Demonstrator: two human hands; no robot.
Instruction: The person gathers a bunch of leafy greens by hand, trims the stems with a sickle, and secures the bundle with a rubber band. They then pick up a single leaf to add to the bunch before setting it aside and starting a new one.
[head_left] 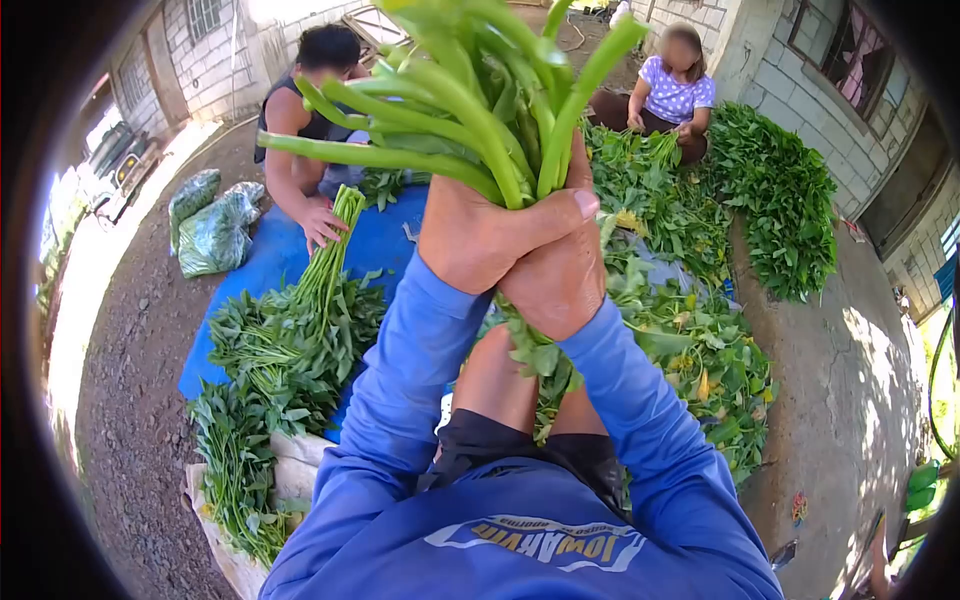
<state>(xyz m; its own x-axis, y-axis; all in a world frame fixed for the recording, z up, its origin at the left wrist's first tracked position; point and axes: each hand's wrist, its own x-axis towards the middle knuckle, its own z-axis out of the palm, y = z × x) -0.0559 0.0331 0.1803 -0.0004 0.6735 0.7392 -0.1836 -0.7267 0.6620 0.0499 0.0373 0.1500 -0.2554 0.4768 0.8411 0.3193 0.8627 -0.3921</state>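
Both my hands are wrapped round a thick bunch of water spinach (490,120), held up close to the camera. Its cut stem ends fan out at the top, and some leaves hang below my wrists. My left hand (468,235) grips from the left, with a thumb lying across the front. Pressed against it, my right hand (558,275) closes round the bunch from the right and behind. The two wrists nearly cross. Most fingers are hidden behind the stems and each other.
Bundled greens (275,350) lie on a blue tarp (225,340) at left, where a co-worker's hand (320,222) touches stems. Loose greens (700,370) spread at right. Another person (680,95) sits behind them, near a leafy heap (775,200). Filled plastic bags (220,230) stand far left.
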